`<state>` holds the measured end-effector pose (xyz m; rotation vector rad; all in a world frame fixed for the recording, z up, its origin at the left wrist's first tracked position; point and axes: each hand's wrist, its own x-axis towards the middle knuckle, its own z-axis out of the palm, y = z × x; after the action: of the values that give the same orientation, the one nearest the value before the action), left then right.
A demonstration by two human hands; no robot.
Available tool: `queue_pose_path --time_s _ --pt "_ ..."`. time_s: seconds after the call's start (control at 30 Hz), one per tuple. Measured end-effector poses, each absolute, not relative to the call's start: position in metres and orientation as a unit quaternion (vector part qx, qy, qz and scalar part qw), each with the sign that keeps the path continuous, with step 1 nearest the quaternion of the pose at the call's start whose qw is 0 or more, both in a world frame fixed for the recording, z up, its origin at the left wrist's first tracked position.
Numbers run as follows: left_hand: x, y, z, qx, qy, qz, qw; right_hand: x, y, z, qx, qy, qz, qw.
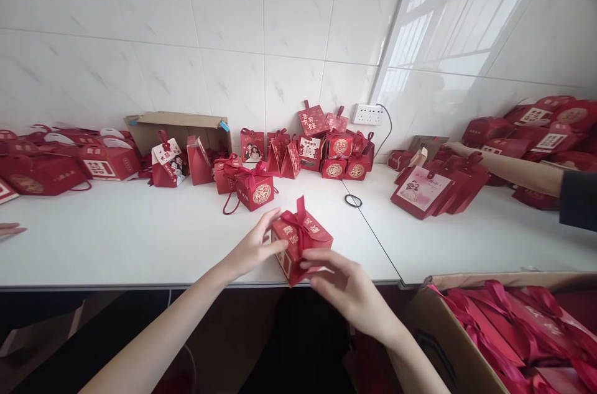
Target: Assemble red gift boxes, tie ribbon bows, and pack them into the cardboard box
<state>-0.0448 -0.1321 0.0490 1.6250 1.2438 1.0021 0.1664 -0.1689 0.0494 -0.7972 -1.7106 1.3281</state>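
A red gift box (pixel 319 230) with gold lettering and a red ribbon bow (pixel 301 227) on top rests at the front edge of the white table (pixel 186 232). My left hand (pixel 257 246) holds its left side, thumb on the front and fingers behind. At the right, my right hand (pixel 342 285) has its fingers apart and curved at the box's near side, fingertips by the ribbon; whether they press on it is hard to tell. Just behind stands another red box (pixel 255 191) with a bow.
Red boxes (pixel 109 161) line the wall, with a cardboard box (pixel 181 123) among them. A black ring (pixel 353 200) lies mid-table. Front right, an open carton (pixel 448 332) holds ribboned boxes. Another person's arm (pixel 522 171) reaches in at right; another person's fingers (pixel 12 229) show at left.
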Motion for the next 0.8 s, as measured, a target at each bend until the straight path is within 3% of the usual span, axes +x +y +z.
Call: queue_pose_path --time_s 0.07,0.17,0.23,0.4,0.47,0.67,0.8 --pt "-0.048 -0.124 0.048 0.635 0.550 0.453 0.299 0.167 -0.176 0.054 -0.282 -0.688 0.550 0.380" --pt "-0.041 -0.122 0.054 0.633 0.566 0.495 0.183 0.170 -0.174 0.059 -0.367 -0.643 0.512 0.437" --pt "-0.031 -0.126 0.061 0.669 0.545 0.470 0.186 0.169 -0.166 0.056 -0.444 -0.620 0.466 0.448" --pt "-0.011 -0.126 0.067 0.727 0.539 0.362 0.223 0.145 -0.153 0.039 -0.498 -0.663 0.472 0.299" --pt "-0.011 -0.122 0.063 0.731 0.538 0.351 0.228 0.132 -0.152 0.033 -0.507 -0.657 0.483 0.282" --pt "-0.025 -0.115 0.053 0.757 0.511 0.336 0.231 0.110 -0.148 0.027 -0.491 -0.578 0.523 0.388" --pt "-0.030 -0.115 0.054 0.752 0.488 0.360 0.260 0.114 -0.152 0.029 -0.464 -0.574 0.542 0.403"
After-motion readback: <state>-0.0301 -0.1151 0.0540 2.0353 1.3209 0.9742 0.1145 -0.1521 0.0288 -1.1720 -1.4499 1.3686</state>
